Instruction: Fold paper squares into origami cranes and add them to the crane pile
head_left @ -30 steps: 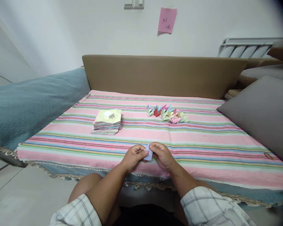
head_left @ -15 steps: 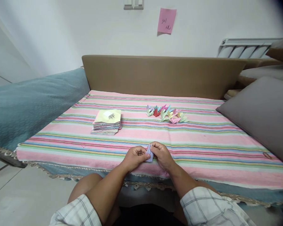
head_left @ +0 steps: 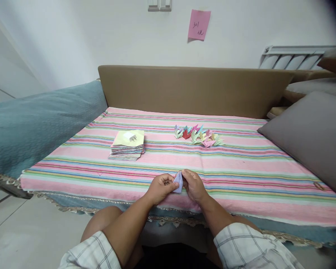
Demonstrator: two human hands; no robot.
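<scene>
A small folded piece of lilac origami paper point(head_left: 179, 183) is held up between my hands, just above the striped cloth. My left hand point(head_left: 162, 188) pinches its lower left side, thumb lying across the front. On the other side my right hand point(head_left: 194, 185) has its fingers closed at the paper's right edge, near the pointed top; its fingertips are partly behind the paper. Beyond my hands lies a cluster of folded paper cranes point(head_left: 196, 136) in several colours. To the left stands a stack of square paper point(head_left: 126, 149) with a small white plug-like object point(head_left: 130, 136) on top.
The pink striped cloth point(head_left: 81, 172) covers the seat, backed by a brown backrest point(head_left: 184, 91). A grey cushion point(head_left: 313, 130) leans at the right, and a blue-green covered armrest point(head_left: 50, 119) rises at the left. A small brownish loop point(head_left: 319, 185) lies near the right front.
The right thumb has shifted off the front of the lilac paper toward its right edge, so more of the paper's pointed upper part shows. The left hand keeps its pinch.
</scene>
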